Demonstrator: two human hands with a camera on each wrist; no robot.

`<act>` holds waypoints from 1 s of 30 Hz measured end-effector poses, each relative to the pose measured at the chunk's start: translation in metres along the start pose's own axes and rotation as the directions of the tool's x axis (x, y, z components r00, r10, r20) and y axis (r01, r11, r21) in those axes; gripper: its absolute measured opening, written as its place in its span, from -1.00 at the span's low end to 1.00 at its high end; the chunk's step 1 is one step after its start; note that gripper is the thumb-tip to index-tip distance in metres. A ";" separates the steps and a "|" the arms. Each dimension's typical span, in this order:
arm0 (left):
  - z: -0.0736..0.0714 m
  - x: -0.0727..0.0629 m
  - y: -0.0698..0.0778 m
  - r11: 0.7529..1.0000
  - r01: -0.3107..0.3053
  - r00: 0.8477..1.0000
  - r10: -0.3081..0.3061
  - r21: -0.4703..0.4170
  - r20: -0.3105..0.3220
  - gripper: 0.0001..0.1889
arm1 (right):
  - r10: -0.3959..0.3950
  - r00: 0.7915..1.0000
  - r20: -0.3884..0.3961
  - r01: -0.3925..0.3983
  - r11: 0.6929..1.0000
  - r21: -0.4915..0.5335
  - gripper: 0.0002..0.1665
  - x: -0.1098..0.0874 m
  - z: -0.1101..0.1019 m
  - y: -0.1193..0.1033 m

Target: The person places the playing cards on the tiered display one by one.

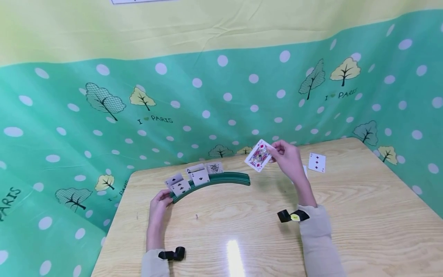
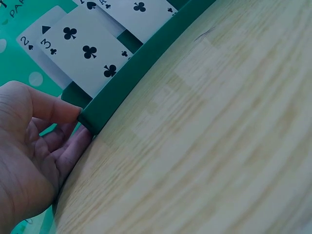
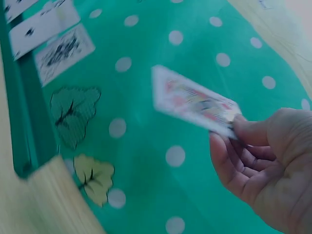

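Observation:
My right hand [image 1: 288, 157] pinches a diamond face card [image 1: 258, 155] by one edge between thumb and fingers, up off the table and right of the holder. In the right wrist view that card is blurred. A curved green card holder [image 1: 221, 179] stands on the table, and my left hand [image 2: 34, 146] grips its left end, thumb on the near side. Several playing cards lean upright in its slots: the three of clubs [image 2: 83, 48] before the two of spades [image 2: 30, 41], then an ace of clubs [image 1: 200, 177] and a black-figured card [image 1: 214, 167].
A three of diamonds [image 1: 317, 162] lies face up at the back right of the wooden table [image 1: 214, 223]. Another card [image 1: 305, 171] is mostly hidden behind my right wrist. A green dotted curtain [image 1: 207, 92] hangs right behind the table's back edge.

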State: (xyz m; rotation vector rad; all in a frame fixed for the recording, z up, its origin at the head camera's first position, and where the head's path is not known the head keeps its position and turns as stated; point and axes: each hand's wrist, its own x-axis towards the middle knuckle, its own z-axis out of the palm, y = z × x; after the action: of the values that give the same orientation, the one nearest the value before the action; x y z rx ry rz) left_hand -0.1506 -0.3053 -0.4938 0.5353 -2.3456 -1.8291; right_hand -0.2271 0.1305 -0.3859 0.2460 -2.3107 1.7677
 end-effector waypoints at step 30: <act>0.002 0.001 -0.001 1.000 -0.002 1.000 0.002 -0.027 -0.007 -0.58 | -0.028 0.996 0.088 0.014 0.987 0.159 -0.83 -0.005 0.062 -0.011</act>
State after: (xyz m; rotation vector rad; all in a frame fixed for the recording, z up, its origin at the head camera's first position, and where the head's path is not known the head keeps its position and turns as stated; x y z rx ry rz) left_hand -0.1521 -0.3037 -0.4950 0.5354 -2.3126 -1.8519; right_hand -0.2242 0.0680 -0.3928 0.3827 -2.2189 1.9711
